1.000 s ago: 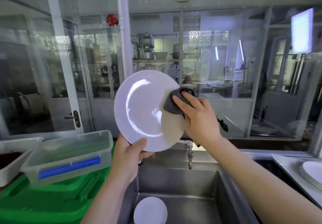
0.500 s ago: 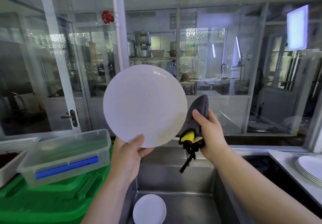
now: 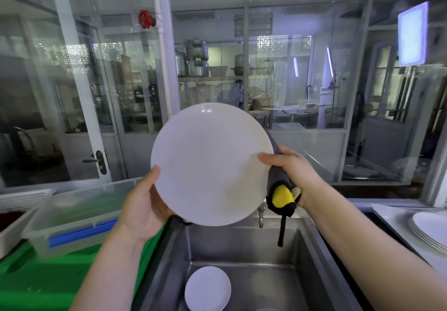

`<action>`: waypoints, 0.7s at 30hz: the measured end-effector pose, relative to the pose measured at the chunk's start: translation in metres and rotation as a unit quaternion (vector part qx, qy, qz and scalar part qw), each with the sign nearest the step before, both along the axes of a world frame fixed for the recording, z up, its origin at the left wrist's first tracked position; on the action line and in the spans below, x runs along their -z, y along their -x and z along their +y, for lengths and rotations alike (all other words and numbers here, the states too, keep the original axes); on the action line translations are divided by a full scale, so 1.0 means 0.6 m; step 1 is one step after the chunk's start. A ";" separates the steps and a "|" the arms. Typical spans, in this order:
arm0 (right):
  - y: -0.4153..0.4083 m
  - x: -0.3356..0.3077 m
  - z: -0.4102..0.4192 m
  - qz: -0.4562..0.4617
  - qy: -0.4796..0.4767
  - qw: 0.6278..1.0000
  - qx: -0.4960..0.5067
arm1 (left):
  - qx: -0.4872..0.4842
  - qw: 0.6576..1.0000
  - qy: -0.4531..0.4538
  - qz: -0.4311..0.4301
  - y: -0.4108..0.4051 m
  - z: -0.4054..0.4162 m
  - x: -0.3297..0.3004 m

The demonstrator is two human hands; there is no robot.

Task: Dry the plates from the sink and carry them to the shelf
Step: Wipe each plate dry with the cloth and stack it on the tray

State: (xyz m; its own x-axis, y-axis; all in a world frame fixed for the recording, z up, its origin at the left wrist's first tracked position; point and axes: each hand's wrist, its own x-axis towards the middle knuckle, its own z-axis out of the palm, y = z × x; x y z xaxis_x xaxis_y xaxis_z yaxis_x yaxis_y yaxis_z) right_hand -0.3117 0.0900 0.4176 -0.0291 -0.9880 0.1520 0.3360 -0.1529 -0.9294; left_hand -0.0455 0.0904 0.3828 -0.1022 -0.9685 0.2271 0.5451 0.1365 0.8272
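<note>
The plate [image 3: 210, 163] I hold looks smooth, glossy and white, like ceramic. My cloth [image 3: 281, 195] is soft, matt, dark with fuzzy yellow. The sink [image 3: 254, 247] is brushed steel; the box [image 3: 72, 216] beside it clear plastic.

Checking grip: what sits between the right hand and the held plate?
Head view: a dark cloth with a yellow patch, between right hand and plate.

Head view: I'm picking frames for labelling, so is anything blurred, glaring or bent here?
Head view: the held plate is sharp, with one small highlight near its top rim; the clear lidded box at the left is smeared by motion blur; wide-angle bending curves the door frame; reflections veil the glass wall.
</note>
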 end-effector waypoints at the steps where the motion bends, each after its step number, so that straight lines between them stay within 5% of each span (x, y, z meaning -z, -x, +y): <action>1: 0.000 -0.002 0.000 0.011 0.001 1.000 0.002 | -0.032 0.999 -0.011 -0.029 0.000 -0.004 -0.004; 5: -0.005 0.000 -0.014 0.132 0.070 0.973 0.174 | -0.140 0.985 0.011 -0.097 0.021 -0.003 -0.008; 7: -0.005 0.000 -0.016 0.245 0.167 0.914 0.276 | -0.179 0.977 0.042 -0.106 0.032 -0.002 -0.002; 10: -0.024 0.001 -0.015 0.401 0.300 0.813 0.298 | -0.233 0.955 0.105 -0.151 0.056 0.000 0.006; 13: -0.061 0.023 -0.012 0.528 0.322 0.724 0.305 | -0.274 0.944 0.135 -0.126 0.083 0.006 0.002; 16: -0.085 0.053 0.012 0.520 0.317 0.732 0.307 | -0.333 0.927 0.144 -0.093 0.107 0.017 -0.003; 21: -0.117 0.082 0.052 0.459 0.444 0.739 0.213 | -0.373 0.911 0.152 -0.088 0.125 0.022 0.000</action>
State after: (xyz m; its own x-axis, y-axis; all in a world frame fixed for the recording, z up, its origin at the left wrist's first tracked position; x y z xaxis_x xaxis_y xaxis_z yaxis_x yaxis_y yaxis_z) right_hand -0.2412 0.1213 0.3684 0.2096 -0.4172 0.8843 -0.6280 -0.7507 -0.2053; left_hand -0.1206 0.1036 0.3826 0.4981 -0.6783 0.5402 0.0697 0.6523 0.7548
